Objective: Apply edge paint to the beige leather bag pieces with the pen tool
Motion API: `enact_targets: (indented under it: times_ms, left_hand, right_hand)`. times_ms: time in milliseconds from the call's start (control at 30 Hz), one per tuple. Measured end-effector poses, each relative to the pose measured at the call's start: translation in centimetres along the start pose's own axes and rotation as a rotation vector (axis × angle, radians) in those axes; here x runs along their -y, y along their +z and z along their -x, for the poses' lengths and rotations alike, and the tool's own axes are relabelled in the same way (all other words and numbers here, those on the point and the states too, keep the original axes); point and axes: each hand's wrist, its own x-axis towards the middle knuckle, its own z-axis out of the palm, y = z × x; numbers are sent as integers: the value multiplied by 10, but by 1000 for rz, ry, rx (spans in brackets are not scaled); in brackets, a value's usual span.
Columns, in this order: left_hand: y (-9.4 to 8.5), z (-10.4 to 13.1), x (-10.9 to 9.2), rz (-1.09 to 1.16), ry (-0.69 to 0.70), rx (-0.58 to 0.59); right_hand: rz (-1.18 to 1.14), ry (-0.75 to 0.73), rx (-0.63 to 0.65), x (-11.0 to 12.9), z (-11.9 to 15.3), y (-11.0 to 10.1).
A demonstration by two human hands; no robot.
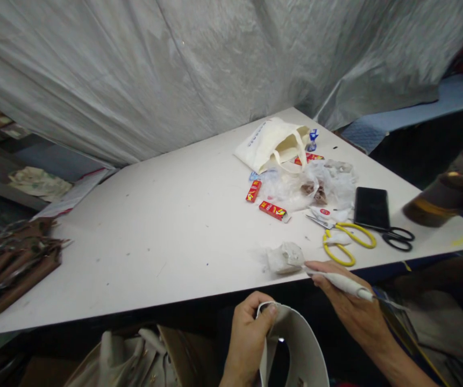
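Scissors (348, 242) and phone (371, 207) lie beyond right hand (346, 301).

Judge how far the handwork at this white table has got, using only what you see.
Done: brown pieces lie stacked at the table's left edge. In hand: left hand pinches a white strap; right hand holds a white tool against a wad. Left: cannot tell; scissors lie unused.

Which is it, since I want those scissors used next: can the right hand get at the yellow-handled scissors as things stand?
Probably yes: the yellow-handled scissors lie uncovered just beyond the right hand, though that hand holds a white tool.
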Motion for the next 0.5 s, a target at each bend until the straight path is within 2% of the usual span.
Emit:
enact_targets:
  times_ms: [333, 500]
  left_hand:
    - [-5, -18, 17, 21, 20, -73]
    - [-4, -25, 12, 16, 8, -62]
  right_hand:
    - [153, -156, 73, -21, -5, 24]
    - [208, -203, 81, -24, -7, 27]
